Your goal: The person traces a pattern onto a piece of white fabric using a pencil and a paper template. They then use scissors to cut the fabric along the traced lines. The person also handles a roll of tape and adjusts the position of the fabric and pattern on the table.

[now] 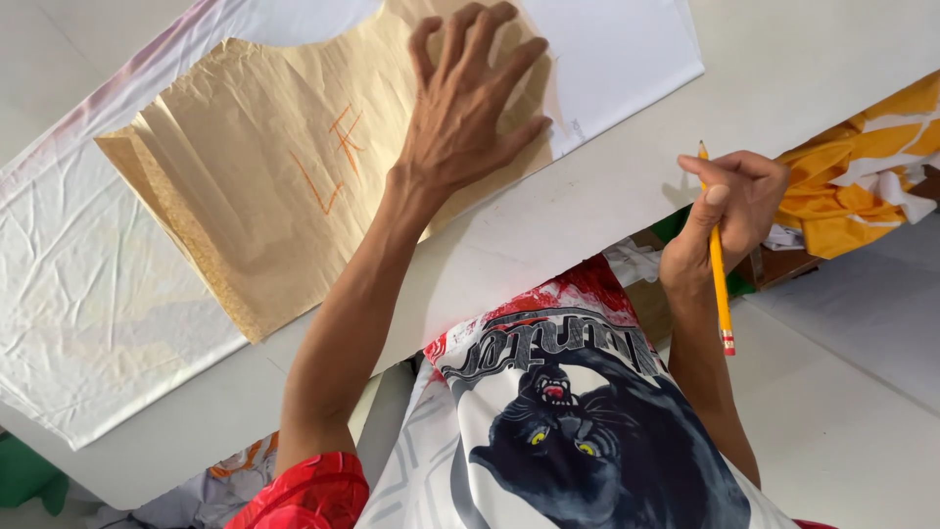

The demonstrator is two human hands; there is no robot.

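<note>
We press our left hand (470, 103), fingers spread flat, on the tan paper pattern (284, 167) at upper centre of the frame. The pattern lies on white cloth (88, 294) that runs from top right to lower left across the white table (627, 186). Our right hand (729, 211), at right, is closed around a yellow pencil (718, 260), held off the pattern, near the table's edge. Bare tabletop lies between pattern and pencil. Yellow fabric (862, 176) sits at far right.
</note>
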